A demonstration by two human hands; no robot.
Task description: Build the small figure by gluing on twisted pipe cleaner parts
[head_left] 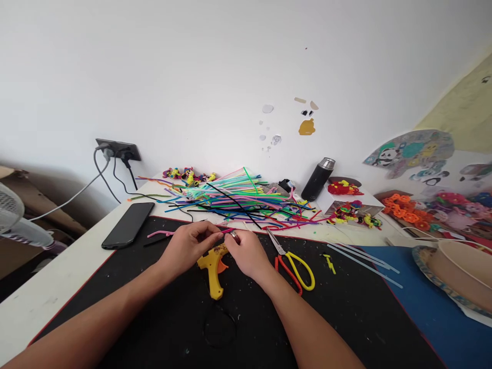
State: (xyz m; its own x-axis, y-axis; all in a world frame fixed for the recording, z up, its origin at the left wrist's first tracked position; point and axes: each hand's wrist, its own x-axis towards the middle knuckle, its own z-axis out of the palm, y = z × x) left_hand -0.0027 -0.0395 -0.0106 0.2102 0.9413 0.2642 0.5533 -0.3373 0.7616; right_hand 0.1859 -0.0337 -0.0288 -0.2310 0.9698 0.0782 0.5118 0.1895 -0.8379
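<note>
Above the black mat [161, 318], my left hand [186, 248] pinches one end of a short magenta pipe cleaner [226, 231]. My right hand [248, 252], with a ring on one finger, closes on the other end; part of the strip is hidden by the fingers. Just beneath both hands lies a yellow hot glue gun [212, 274] with an orange trigger. To the right of my right hand rest scissors [285, 253] with red and yellow handles. A bent pink pipe cleaner [157, 233] lies left of my left hand.
Behind the hands spreads a heap of colored pipe cleaners [238, 197]. A black phone [128, 225] is at left, a black thermos [318, 179] at back right. Small yellow pieces [329, 263], clear glue sticks [365, 261] and a round container [465, 266] are at right.
</note>
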